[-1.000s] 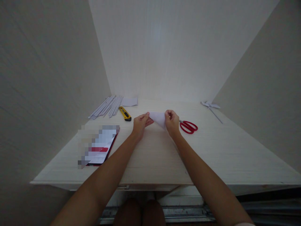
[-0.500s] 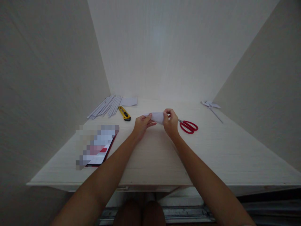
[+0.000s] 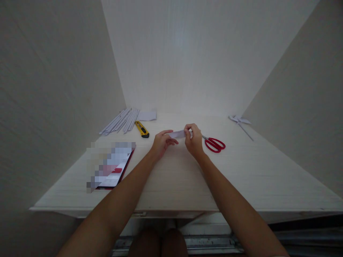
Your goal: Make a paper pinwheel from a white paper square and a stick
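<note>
Paper: a small folded piece of white paper [image 3: 177, 134] is held just above the pale wood-grain table [image 3: 257, 171], between both hands, near the table's middle toward 12 o'clock.
Left hand: the left hand [image 3: 161, 141] sits at the paper's 9 o'clock end, palm turned inward, thumb and forefinger pinching that end while the other fingers curl loosely below.
Right hand: the right hand [image 3: 193, 139] takes the 3 o'clock end, fingertips bunched and pinching the paper from above, knuckles up.
Arms: both bare forearms run in from 6 o'clock and converge on the paper.
Scissors: red-handled metal scissors [image 3: 214, 144] lie flat just beside the right hand at its 3 o'clock, blades pointing toward the hand; the blade tips are hidden behind it.
Knife: a yellow and black utility knife [image 3: 142, 129] lies at 10 o'clock of the left hand, apart from it.
Strips: a fanned bundle of thin white paper sticks [image 3: 120, 121] lies at 10 o'clock beyond the knife, with a flat white paper sheet [image 3: 147, 115] beside their far ends.
Pinwheel: a small white paper pinwheel on a thin stick [image 3: 240, 122] lies well apart at 2 o'clock, near the right wall.
Tablet: a dark red-edged flat device [image 3: 112, 167] lies at 8 o'clock; its face is blurred out and unreadable.
Containers: whether the paper's fold encloses anything cannot be told.
Cut off: two knees show at the lower edge, below the table's front rim.
</note>
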A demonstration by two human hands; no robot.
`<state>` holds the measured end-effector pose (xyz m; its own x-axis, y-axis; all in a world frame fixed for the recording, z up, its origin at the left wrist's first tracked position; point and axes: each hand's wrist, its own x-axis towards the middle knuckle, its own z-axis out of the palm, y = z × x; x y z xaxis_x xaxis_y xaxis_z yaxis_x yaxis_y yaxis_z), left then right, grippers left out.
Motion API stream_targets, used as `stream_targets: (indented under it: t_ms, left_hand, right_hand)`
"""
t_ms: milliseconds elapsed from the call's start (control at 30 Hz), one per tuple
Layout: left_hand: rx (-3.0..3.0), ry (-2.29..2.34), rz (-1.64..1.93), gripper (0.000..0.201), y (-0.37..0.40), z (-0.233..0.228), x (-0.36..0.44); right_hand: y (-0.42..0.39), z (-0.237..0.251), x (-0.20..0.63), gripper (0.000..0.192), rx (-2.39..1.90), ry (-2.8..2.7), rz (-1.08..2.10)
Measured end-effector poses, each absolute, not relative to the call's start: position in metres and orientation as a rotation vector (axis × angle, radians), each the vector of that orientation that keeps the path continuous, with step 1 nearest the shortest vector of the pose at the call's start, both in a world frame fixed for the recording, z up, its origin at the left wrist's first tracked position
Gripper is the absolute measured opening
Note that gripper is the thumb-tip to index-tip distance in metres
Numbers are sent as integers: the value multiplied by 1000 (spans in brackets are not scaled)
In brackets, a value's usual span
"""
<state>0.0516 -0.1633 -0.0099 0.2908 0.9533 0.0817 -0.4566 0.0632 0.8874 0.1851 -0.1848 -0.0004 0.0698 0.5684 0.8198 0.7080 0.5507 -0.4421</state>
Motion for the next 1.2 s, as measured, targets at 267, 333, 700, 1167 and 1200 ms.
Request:
stream_targets:
  t_ms: [267,333,700,1167,1200]
  left_hand:
    - [1191,620,1090,23,-160,-19,52]
    - [1205,627,1071,22,-159,-19,51]
    - [1172,570,1218,35,-164,-17,52]
    - [1311,708,1326,30,-163,-19,54]
    - [1311,713,1330,30,-163,-19,54]
  right_hand:
    - [-191,8,190,11,-1101,-1862,-220]
    - [-190,9,192,12,-1109,-1877,-231]
    - [-183,2,199,13,-1136,-1676,-61]
    - [-184,2,198,11,-1186,-1586,1]
    - [-183,2,198,11,-1177,-1581,0]
